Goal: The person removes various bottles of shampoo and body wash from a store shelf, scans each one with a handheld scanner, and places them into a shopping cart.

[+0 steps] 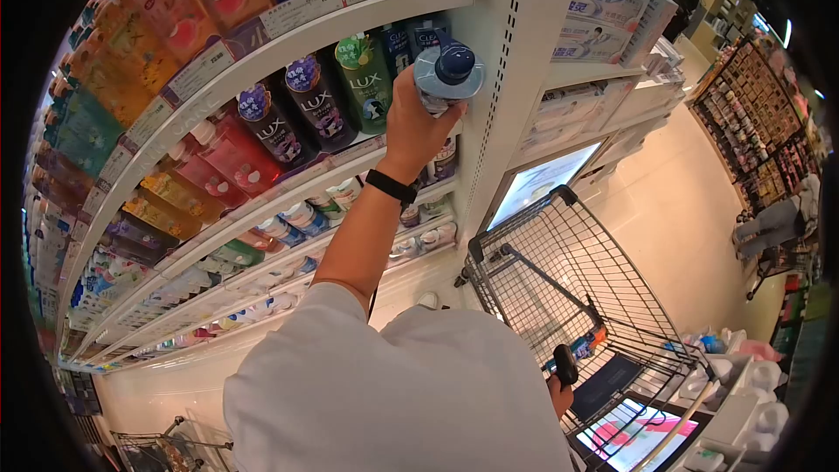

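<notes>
My left hand point(418, 129), with a black band on the wrist, is wrapped around a pump bottle point(428, 98) at the right end of a shelf. The bottle has a dark blue pump head and a pale blue-grey collar; its body is mostly hidden below. Beside it stand a green LUX bottle point(365, 86) and dark purple LUX bottles point(316, 105). My right hand point(560, 398), partly hidden by my white shirt, is closed around the black end of the handle point(566, 365) of a wire shopping cart point(603, 267).
An orange and blue package point(590, 341) lies in the cart. Shelves of colourful bottles point(236, 153) curve along the left. A lit screen point(546, 182) sits low beyond the upright. Another person point(769, 227) stands at the far right by a display rack point(756, 105).
</notes>
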The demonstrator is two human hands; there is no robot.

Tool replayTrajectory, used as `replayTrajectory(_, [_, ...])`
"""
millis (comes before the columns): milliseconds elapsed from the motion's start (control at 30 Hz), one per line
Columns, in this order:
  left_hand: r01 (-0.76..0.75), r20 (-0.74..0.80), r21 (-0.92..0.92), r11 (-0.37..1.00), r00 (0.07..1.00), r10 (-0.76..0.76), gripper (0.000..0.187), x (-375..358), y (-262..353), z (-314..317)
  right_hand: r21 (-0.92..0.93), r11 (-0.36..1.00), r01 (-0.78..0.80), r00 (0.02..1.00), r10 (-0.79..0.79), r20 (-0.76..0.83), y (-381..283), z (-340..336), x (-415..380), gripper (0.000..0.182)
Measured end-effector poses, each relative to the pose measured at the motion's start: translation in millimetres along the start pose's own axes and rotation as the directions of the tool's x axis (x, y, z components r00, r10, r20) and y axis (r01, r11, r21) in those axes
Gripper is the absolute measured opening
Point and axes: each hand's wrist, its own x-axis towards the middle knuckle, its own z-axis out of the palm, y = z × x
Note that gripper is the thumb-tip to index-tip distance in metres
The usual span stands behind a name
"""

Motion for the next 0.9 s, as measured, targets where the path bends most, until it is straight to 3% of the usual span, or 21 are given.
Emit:
replayTrajectory(167, [0.17,-0.055,0.056,0.984,0.984,-0.167,0.086,13.2,-40.3,16.0,-0.109,0.993,0.038,0.994,-0.049,-0.093,3.9,12.4,-12.7,0.04])
replayTrajectory(333, [0.222,-0.054,0.104,0.97,0.975,-0.217,0.084,21.5,-36.7,22.2,-0.119,0.991,0.058,0.989,-0.073,-0.127,14.3,13.8,-10.2,0.039])
replayTrajectory(533, [0.304,-0.038,0.111,0.946,0.953,-0.302,0.083,39.5,-38.2,31.2,-0.08,0.995,0.065,0.986,-0.076,-0.148,-18.0,17.2,-24.4,0.037])
replayTrajectory(633, [0.314,-0.08,0.153,0.937,0.949,-0.305,0.084,50.1,-42.3,36.6,-0.055,0.997,0.049,0.986,-0.057,-0.156,-14.8,17.7,-24.1,0.036])
replayTrajectory(700, [0.404,-0.116,0.136,0.905,0.913,-0.391,0.086,57.2,-44.4,39.8,-0.08,0.996,0.034,0.985,-0.047,-0.167,-12.5,16.8,-23.5,0.036])
replayTrajectory(900, [0.47,-0.1,0.123,0.874,0.882,-0.46,0.086,60.9,-37.0,34.2,-0.041,0.996,0.073,0.978,-0.079,-0.194,14.7,18.2,-15.4,0.036])
